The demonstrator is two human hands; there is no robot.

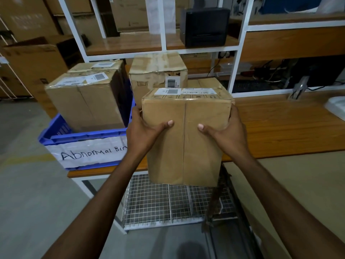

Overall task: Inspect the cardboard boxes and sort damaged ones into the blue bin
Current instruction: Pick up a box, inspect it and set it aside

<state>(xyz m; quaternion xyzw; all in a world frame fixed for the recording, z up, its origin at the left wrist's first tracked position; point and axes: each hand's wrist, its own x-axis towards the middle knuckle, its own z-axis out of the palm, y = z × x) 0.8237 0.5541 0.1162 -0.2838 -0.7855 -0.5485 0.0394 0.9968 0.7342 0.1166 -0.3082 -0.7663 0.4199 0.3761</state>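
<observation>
Tall brown taped cardboard box point(183, 139) clamped between left grip point(143, 131) and right grip point(226, 130), raised off wooden counter point(280, 128) for seam inspection; blue plastic bin point(84, 136) alongside.

A white paper strip point(85, 153) taped to the blue bin point(56, 131) reads "Abnormal Bin" in black handwriting — barcode labels on the cardboard boxes point(184, 137) are too small to read.

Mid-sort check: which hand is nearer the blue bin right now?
Left. The left hand grips the held box on its left side, right beside the blue bin. The right hand grips the opposite side, with the box between it and the bin.
</observation>
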